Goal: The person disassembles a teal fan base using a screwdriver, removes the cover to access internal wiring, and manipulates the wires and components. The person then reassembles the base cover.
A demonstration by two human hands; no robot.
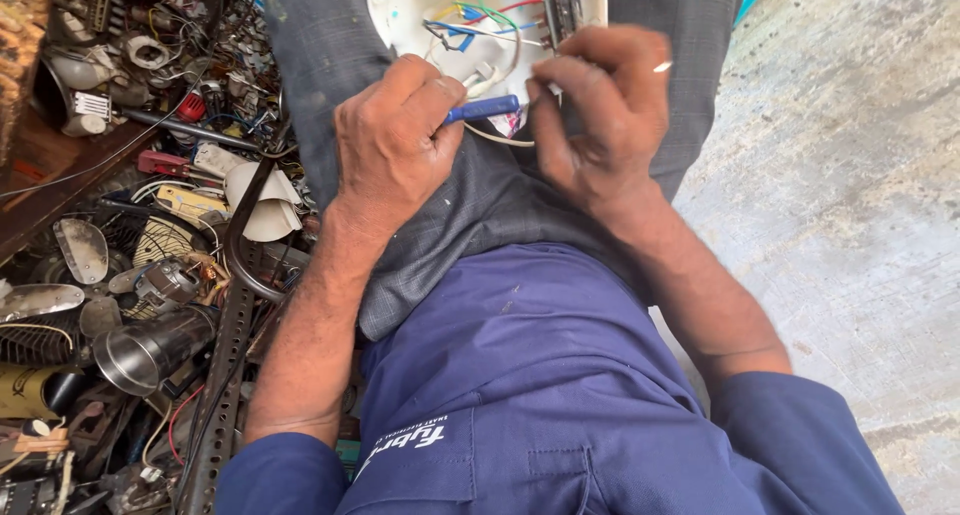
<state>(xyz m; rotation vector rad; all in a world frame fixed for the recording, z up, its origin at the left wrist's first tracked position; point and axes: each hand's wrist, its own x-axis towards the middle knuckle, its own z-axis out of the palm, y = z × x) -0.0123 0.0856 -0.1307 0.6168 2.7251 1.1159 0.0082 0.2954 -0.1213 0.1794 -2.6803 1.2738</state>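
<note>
My left hand (395, 140) is closed around a tool with a blue handle (485, 108) that points right toward my other hand. My right hand (600, 110) pinches something small at the tool's tip, next to a white wire (495, 137); what it pinches is hidden by the fingers. Both hands rest over my lap in grey trousers (480, 210). Just beyond them lies a white round housing (400, 5) with coloured wires (480, 20) and a narrow circuit strip (560, 0) inside.
A heap of scrap parts fills the left: a metal cup (150, 350), a perforated metal bar (225, 375), fan grilles (160, 240), a white cone (265, 200), loose cables. Bare concrete floor (840, 175) lies on the right.
</note>
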